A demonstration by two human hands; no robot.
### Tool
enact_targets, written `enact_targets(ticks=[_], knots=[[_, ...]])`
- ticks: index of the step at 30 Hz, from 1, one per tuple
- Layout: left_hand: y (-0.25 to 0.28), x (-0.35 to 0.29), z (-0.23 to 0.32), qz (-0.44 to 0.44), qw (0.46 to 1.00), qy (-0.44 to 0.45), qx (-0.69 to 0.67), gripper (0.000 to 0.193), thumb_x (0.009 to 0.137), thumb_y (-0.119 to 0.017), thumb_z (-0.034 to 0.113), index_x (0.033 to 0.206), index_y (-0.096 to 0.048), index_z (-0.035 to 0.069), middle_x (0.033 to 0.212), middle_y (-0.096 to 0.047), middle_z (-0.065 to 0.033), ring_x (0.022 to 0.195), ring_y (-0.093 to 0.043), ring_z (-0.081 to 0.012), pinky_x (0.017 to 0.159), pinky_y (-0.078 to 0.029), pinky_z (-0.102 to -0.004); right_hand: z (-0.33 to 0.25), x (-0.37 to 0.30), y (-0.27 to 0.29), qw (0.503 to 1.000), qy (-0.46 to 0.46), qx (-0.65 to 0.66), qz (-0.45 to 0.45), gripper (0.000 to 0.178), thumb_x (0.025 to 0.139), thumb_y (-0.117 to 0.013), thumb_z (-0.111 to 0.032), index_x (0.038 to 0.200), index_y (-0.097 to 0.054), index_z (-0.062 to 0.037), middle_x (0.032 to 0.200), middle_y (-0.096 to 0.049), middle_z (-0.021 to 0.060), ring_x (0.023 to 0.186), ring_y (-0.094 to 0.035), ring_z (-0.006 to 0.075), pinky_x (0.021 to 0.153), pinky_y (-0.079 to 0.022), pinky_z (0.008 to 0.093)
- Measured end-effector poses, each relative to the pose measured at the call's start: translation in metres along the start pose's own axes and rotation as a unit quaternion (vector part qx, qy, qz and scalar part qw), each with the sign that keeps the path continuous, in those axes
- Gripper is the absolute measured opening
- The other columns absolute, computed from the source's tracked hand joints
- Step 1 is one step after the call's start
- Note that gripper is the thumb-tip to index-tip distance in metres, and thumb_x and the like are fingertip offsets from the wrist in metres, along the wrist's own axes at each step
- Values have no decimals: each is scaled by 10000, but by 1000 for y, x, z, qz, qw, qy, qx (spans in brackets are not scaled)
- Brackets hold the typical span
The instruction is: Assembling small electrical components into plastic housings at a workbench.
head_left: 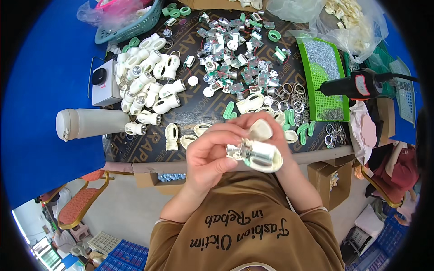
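In front of my chest is a cream mini flashlight body [266, 158], its case open and silvery inner parts showing with a bit of green. My left hand [209, 156] pinches its front end between thumb and fingers. The rear of the body lies against my right hand [279, 131], whose fingers are curled and partly hidden behind it. A smooth cream case piece [260, 130] also sits at the right fingers, just above the open body. Closest on the table are loose cream case halves [172, 137] and green oval parts [229, 109].
Finished-looking white flashlights [144, 81] are heaped at left beside a white bottle [92, 124] and small box [106, 81]. Circuit boards with wires [237, 54] cover the far middle. Key rings [296, 97], a green screw tray [347, 97] and a black electric screwdriver [352, 84] are at right.
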State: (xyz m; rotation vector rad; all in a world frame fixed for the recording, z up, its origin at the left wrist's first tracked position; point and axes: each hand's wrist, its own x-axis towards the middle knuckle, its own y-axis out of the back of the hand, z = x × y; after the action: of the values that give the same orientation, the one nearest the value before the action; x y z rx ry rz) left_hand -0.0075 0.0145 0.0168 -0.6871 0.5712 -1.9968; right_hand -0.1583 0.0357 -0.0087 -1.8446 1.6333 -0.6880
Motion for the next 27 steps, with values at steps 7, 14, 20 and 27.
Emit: enact_targets(ticks=[7,14,20,27], knots=[[9,-3,16,48,972,-45,227,335,757,-595,-89,1085,-528,-62,1164,-463,-153,1072,-490,-213,921,-416,-320,-72,-6,2,902,114,-409,78,419,686,-643,20,1100,-577,8,1041,-528,93,903,-569,199,780,-471,296],[-1,-6,6,74,976,-60,196,533,757,-558,-143,1225,-337,-20,1186,-424,-146,1147,-459,-244,951,-408,-368,-77,3,-48,694,251,-673,-41,373,625,-721,-60,974,-600,-13,925,-583,126,804,-577,294,679,-486,359],[-6,-4,9,56,978,-78,186,579,758,-560,-147,1242,-280,0,1188,-438,-175,1148,-472,-264,938,-424,-373,-70,14,-44,664,321,-666,-111,324,618,-715,-91,907,-594,-9,922,-590,113,811,-580,282,678,-475,377],[-8,-4,8,42,979,-88,179,573,761,-564,-148,1238,-283,1,1183,-443,-188,1140,-480,-272,932,-433,-370,-72,17,-44,649,325,-677,-123,311,639,-695,-174,898,-605,-28,908,-591,89,812,-580,256,712,-428,363]])
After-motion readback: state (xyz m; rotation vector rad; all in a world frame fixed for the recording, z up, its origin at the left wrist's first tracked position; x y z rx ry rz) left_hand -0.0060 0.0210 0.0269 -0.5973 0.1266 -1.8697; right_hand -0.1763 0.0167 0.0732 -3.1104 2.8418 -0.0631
